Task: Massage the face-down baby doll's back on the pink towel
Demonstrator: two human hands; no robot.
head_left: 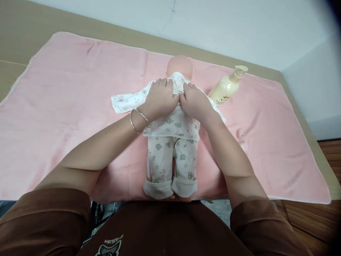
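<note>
A baby doll (180, 65) lies on a pink blanket (66, 106), head away from me, dressed in a white printed top (174, 124) and matching trousers (170, 156). My left hand (160, 97) rests on the doll's chest, fingers curled and pinching the top's fabric near the collar; bangles circle that wrist. My right hand (195, 101) sits right beside it, fingers closed on the same fabric at the neckline. The doll's left sleeve (125, 101) lies spread out flat to the left. The doll's arms are hidden under my hands.
A cream pump bottle (226, 89) lies on its side on the blanket, just right of the doll's shoulder. The blanket covers a tan table (23, 32) set against a white wall. Wooden floor (327, 156) shows at the right.
</note>
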